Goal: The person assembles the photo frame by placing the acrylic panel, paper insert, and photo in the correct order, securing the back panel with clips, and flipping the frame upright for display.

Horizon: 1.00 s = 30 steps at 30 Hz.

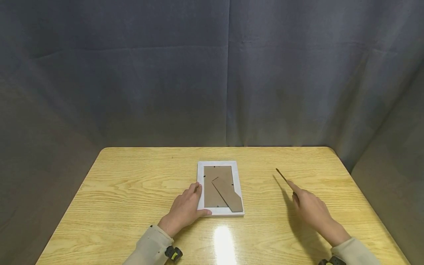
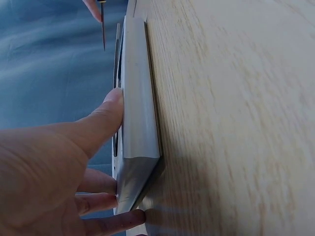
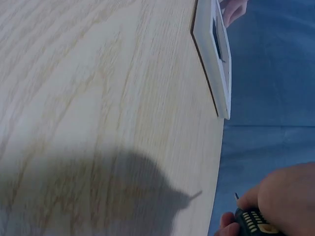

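A white picture frame (image 1: 237, 184) lies face down on the table, its brown backing board (image 1: 213, 195) and slanted easel stand (image 1: 228, 191) upward. My left hand (image 1: 185, 208) holds it by the near left corner. In the left wrist view, the thumb (image 2: 106, 115) presses the rim while other fingers touch the side. Off to the right, my right hand (image 1: 311, 210) grips a screwdriver (image 1: 281, 174) above the table, apart from the frame. Its dark, ridged handle with yellow (image 3: 251, 222) shows in the right wrist view; most of it is hidden in the palm.
Small dark tabs (image 1: 232, 184) sit around the edge of the backing. The wooden table (image 1: 132, 184) has a bright glare spot near its front. Grey curtains (image 1: 165, 92) hang behind and at both sides.
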Each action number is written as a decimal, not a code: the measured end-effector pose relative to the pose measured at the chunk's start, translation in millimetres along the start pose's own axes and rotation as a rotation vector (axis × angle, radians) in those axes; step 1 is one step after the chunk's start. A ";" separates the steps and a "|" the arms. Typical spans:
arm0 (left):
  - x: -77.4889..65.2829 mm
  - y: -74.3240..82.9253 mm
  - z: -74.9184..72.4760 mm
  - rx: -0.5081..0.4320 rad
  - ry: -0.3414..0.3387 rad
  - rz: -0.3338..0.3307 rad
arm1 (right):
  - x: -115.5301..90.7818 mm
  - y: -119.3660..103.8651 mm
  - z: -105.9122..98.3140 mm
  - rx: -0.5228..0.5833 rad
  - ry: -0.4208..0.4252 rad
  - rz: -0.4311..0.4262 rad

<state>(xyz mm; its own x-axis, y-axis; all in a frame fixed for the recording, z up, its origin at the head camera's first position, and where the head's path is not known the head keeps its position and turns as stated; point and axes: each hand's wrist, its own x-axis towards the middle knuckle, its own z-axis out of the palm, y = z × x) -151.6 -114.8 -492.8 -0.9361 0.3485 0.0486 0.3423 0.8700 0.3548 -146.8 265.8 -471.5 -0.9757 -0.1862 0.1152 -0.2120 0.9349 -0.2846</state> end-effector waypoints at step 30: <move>0.3 -0.6 1.2 -0.006 -0.004 -0.003 | 9.4 28.8 13.3 -0.025 0.036 0.095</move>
<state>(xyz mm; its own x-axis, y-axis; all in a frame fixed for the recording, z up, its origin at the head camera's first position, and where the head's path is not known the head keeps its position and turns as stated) -152.0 -114.9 -494.2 -0.9366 0.3477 0.0439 0.3395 0.8688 0.3605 -162.8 286.9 -491.2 -0.9887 -0.0858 0.1227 -0.1166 0.9552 -0.2719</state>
